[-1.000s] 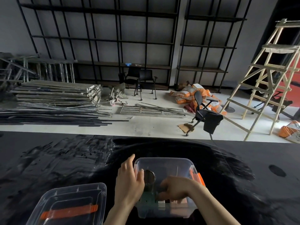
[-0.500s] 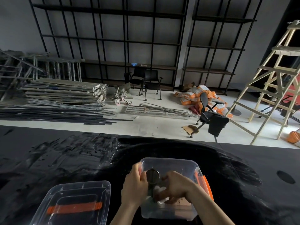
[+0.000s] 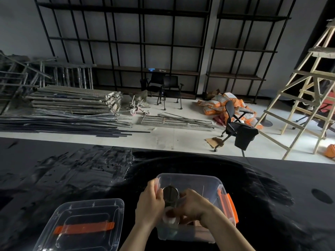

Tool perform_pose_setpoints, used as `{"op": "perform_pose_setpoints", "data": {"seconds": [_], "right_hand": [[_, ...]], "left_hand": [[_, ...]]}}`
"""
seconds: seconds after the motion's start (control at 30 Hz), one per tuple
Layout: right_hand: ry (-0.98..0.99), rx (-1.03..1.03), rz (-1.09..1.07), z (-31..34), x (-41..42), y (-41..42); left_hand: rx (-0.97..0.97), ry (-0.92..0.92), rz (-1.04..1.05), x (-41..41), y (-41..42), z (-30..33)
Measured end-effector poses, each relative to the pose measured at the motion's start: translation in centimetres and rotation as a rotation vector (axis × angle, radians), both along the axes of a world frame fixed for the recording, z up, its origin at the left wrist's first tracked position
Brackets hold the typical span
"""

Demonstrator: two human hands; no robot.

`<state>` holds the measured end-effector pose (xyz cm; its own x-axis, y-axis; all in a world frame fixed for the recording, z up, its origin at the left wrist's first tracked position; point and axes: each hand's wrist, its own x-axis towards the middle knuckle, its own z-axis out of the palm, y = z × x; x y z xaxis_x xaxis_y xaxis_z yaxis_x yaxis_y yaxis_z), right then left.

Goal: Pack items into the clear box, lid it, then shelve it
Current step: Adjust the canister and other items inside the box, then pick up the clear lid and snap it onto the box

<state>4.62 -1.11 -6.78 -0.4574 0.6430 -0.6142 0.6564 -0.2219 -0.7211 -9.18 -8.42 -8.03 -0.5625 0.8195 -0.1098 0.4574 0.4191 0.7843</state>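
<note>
While both hands work inside the clear box on the black table, packing is the step in hand. The left hand and right hand close around a round metal item; exact finger contact is hidden. Next, I judge, they settle it, then fetch the lid lying left.

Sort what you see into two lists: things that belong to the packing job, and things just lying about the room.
Belongs to the job:
clear box
lid with orange handle
round metal item held over the box
left hand, right hand
black shelving

Just lying about:
wooden ladder
office chair
orange sacks
stacked metal frames
</note>
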Motion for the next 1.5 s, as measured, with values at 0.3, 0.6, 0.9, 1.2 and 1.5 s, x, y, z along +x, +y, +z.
{"op": "perform_pose_setpoints", "data": {"seconds": [0.3, 0.6, 0.9, 1.2, 1.5], "right_hand": [[0.073, -0.260, -0.307, -0.1, -2.3, 3.0], [0.002, -0.020, -0.324, 1.7, -1.0, 3.5], [0.234, 0.832, -0.388, 8.6, 0.4, -0.5], [-0.214, 0.555, 0.044, 1.2, -9.1, -4.3], [-0.214, 0.399, -0.110, -0.8, -9.8, -4.1]], "left_hand": [[0.058, -0.032, -0.039, -1.0, 1.1, 1.2], [0.101, -0.028, -0.092, 0.1, 2.6, 2.5], [0.329, -0.109, -0.035, -0.4, 2.4, 4.5], [-0.089, 0.195, 0.279, -13.9, -5.4, 0.0], [-0.183, 0.098, 0.281, -14.5, -8.5, -1.1]]}}
